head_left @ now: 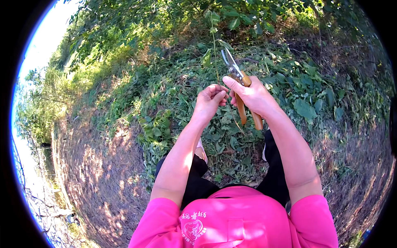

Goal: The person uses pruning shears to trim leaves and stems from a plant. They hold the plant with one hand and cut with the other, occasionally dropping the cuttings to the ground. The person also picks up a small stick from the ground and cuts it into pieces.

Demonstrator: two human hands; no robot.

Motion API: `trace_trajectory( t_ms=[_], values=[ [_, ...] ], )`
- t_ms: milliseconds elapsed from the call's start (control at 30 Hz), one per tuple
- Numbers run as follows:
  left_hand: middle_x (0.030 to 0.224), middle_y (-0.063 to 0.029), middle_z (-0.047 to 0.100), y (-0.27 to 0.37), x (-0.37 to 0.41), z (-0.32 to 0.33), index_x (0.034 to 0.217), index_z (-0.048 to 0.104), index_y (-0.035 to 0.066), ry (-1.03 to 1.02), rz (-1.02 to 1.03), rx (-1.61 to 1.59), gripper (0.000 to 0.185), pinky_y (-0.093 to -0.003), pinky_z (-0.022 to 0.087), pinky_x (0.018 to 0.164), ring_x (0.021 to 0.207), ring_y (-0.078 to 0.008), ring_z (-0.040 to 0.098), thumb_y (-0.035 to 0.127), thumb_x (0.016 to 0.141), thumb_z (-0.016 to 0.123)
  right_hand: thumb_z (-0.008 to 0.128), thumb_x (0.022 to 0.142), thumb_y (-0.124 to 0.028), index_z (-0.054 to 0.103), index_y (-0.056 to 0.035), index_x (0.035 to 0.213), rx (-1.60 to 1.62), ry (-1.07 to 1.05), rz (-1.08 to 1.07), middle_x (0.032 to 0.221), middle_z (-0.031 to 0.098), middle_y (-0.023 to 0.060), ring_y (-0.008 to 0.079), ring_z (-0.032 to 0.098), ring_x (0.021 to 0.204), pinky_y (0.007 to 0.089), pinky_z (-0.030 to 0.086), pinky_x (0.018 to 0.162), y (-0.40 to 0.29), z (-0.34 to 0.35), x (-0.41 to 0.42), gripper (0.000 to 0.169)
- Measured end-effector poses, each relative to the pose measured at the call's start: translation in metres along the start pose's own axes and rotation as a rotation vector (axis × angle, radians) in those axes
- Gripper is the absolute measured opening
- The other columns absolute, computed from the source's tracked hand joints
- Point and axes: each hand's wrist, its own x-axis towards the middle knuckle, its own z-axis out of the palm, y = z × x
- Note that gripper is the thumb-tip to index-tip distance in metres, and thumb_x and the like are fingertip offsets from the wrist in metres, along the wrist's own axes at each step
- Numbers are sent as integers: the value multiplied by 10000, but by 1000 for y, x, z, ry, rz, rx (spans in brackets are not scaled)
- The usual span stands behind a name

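A thin plant stem (215, 52) with a few drooping leaves is pinched between the fingers of my left hand (208, 100); its upper part stands upright and its thin lower end hangs below. Close beside it, my right hand (252, 94) holds pruning shears (240, 74) with orange-brown handles. The metal blades point up and a little left, to the right of the stem, and look slightly apart. Some fingers of my right hand are near the left hand's fingertips; whether they touch the stem is unclear.
Cut leaves and vines (198, 71) cover the ground before me and between my feet. A broad-leaved plant (156, 128) grows by my left leg. Dense leafy bushes (242, 18) stand ahead. Dry grassy ground (99, 173) lies at the left, and more leafy vines (307, 108) at the right.
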Motion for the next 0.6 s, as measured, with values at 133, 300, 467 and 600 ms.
trace_trajectory(
  t_ms=[133,300,467,600],
  values=[
    [767,-15,591,-3,2,-3,932,561,0,-25,8,2,72,-215,472,604,649,-66,528,42,885,527,588,838,-461,591,-9,735,-11,-116,-1,625,576,43,112,565,590,269,476,573,-3,0,-3,464],
    [769,-21,590,-7,2,1,933,559,-7,-8,40,38,72,-210,466,596,645,-64,528,20,880,520,590,835,-456,587,0,731,34,-94,26,614,580,50,122,575,572,275,486,557,-2,2,0,468],
    [777,-22,588,-13,2,-1,929,563,-12,-37,56,17,76,-205,464,598,648,-65,528,6,874,513,610,827,-444,566,-5,705,47,-51,43,591,566,48,122,566,531,268,477,521,-5,3,3,458],
    [778,-22,586,-9,-1,1,919,565,-11,-54,42,48,79,-205,462,601,660,-63,525,7,877,500,633,812,-443,548,-33,707,23,-10,69,597,552,27,111,552,532,260,470,541,-10,2,0,432]
  ],
)
